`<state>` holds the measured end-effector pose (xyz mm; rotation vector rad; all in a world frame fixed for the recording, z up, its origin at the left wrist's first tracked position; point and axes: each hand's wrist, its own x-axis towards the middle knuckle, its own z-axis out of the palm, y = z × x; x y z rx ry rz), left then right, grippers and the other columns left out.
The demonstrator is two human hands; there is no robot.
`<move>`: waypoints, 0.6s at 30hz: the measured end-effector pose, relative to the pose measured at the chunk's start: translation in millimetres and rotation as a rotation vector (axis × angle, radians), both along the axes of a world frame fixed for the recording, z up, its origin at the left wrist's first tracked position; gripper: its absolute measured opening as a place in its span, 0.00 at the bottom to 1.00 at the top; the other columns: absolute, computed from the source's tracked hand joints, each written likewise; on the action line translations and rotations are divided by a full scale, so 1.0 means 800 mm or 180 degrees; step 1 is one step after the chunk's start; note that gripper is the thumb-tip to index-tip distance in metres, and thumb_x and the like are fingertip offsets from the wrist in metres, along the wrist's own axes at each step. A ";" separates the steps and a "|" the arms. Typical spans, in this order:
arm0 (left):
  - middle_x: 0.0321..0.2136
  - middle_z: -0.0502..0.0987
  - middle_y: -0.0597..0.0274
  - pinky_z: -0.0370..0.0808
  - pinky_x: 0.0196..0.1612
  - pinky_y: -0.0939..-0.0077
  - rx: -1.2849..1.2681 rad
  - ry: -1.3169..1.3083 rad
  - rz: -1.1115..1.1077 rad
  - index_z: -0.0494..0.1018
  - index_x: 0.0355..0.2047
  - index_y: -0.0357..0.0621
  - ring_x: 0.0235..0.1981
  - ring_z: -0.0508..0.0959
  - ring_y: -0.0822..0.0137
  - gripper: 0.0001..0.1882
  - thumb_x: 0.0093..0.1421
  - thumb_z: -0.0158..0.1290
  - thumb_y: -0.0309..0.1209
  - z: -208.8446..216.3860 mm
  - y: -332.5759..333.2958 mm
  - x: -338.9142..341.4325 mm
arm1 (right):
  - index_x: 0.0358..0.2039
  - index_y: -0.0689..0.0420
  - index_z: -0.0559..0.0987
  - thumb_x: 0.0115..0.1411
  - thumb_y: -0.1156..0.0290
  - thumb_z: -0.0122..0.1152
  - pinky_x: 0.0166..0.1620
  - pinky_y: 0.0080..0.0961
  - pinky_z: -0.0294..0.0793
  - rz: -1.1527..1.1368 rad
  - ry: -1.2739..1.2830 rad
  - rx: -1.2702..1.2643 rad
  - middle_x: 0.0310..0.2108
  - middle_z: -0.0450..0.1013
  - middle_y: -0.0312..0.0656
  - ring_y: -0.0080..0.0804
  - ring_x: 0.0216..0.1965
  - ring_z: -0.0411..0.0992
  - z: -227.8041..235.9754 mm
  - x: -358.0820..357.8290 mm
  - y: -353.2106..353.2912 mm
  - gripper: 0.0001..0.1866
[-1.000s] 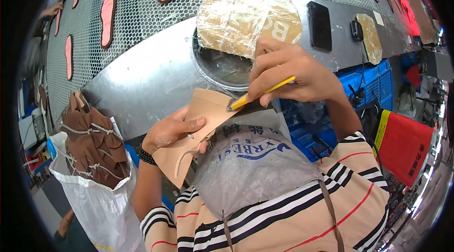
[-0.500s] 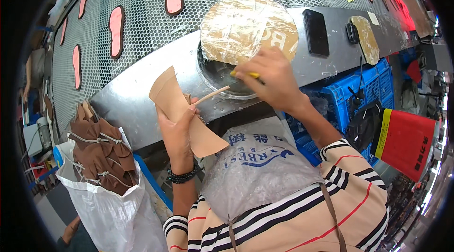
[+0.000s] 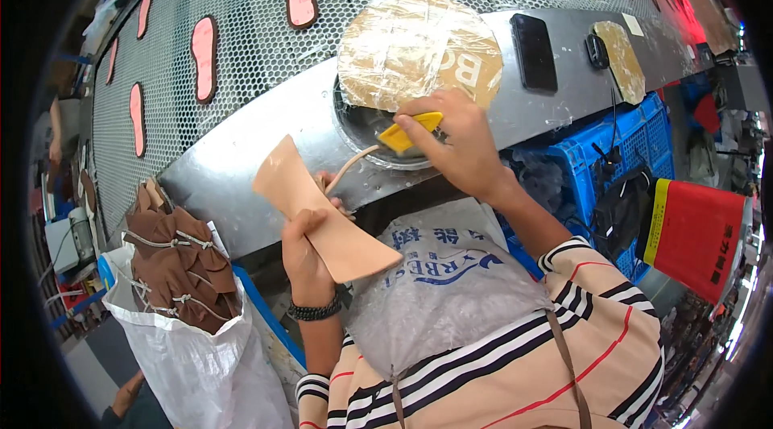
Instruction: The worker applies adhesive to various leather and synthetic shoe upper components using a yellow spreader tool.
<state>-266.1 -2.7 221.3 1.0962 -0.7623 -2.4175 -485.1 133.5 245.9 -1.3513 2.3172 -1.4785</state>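
Observation:
My left hand (image 3: 304,256) grips a tan, sole-shaped leather piece (image 3: 322,211) and holds it up in front of my chest. My right hand (image 3: 459,143) holds a yellow-handled brush (image 3: 411,132) at the rim of a round metal pot (image 3: 362,127) set into the steel ledge. A thin strand of glue runs from the brush to the leather piece. A round cardboard lid wrapped in plastic film (image 3: 419,50) half covers the pot.
A mesh conveyor (image 3: 250,18) carries several pink soles (image 3: 201,54). A black phone (image 3: 533,50) lies on the steel ledge (image 3: 241,179). A white sack of brown leather bundles (image 3: 173,276) stands at left, a blue crate (image 3: 612,155) and red container (image 3: 696,236) at right.
My right hand has moved the brush off the leather piece and down to the pot. My left hand has turned the leather piece and lowered it toward my chest.

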 end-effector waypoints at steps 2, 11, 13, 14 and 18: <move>0.57 0.72 0.45 0.80 0.49 0.63 0.0941 0.0581 0.0034 0.62 0.64 0.34 0.44 0.79 0.60 0.34 0.54 0.51 0.23 -0.015 0.013 0.027 | 0.34 0.59 0.85 0.60 0.69 0.67 0.39 0.38 0.71 -0.0094 0.0153 -0.0060 0.26 0.78 0.46 0.44 0.29 0.73 -0.001 -0.011 0.006 0.07; 0.62 0.68 0.35 0.67 0.66 0.41 0.0595 0.0391 -0.0789 0.48 0.71 0.45 0.62 0.68 0.29 0.39 0.66 0.58 0.29 0.029 0.068 0.128 | 0.38 0.54 0.86 0.56 0.71 0.70 0.44 0.33 0.70 0.0581 0.0533 0.0476 0.34 0.82 0.35 0.37 0.36 0.70 -0.011 -0.018 0.014 0.09; 0.59 0.70 0.41 0.68 0.65 0.42 0.0407 0.0090 -0.0809 0.52 0.67 0.44 0.62 0.70 0.32 0.35 0.65 0.58 0.26 0.023 0.055 0.146 | 0.35 0.52 0.86 0.56 0.68 0.69 0.44 0.35 0.69 0.0499 0.0518 0.0434 0.31 0.80 0.35 0.38 0.35 0.70 -0.010 -0.017 0.011 0.07; 0.57 0.71 0.43 0.69 0.65 0.43 0.0312 -0.0061 -0.0824 0.54 0.65 0.44 0.61 0.71 0.33 0.34 0.64 0.58 0.25 0.021 0.050 0.148 | 0.34 0.51 0.85 0.57 0.66 0.69 0.44 0.36 0.69 0.0453 0.0509 0.0414 0.29 0.79 0.35 0.38 0.34 0.70 -0.009 -0.019 0.011 0.06; 0.57 0.70 0.56 0.72 0.63 0.58 -0.1375 -0.0259 0.0253 0.63 0.60 0.38 0.60 0.72 0.57 0.24 0.66 0.57 0.24 -0.006 0.013 0.086 | 0.34 0.51 0.86 0.57 0.66 0.69 0.44 0.36 0.69 0.0532 0.0574 0.0377 0.28 0.79 0.35 0.38 0.34 0.70 -0.012 -0.021 0.004 0.06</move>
